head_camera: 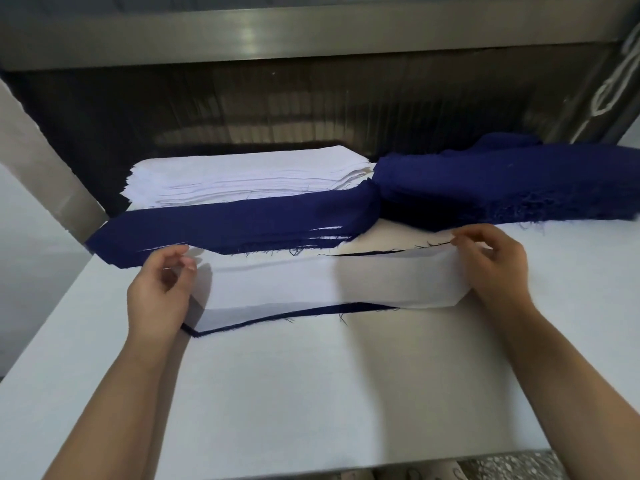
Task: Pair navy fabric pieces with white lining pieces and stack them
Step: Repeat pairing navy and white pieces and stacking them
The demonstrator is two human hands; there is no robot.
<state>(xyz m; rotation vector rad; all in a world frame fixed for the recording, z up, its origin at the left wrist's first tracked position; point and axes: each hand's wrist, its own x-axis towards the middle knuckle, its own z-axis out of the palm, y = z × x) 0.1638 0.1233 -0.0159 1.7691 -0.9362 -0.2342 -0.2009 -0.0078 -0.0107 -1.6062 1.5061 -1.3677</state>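
Left hand (157,292) and right hand (491,268) pinch white lining piece (329,282) over navy piece (311,311).

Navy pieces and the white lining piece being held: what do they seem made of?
Navy pieces: matte woven cloth, judging by loose threads fraying along cut edges; fibre unclear. White lining piece: thin, smooth fabric, possibly interlining; it sags between left hand and right hand.

Both arms out front, spread wide. Left hand (159,289) and right hand (491,268) each pinch an end of the white lining piece (329,282).
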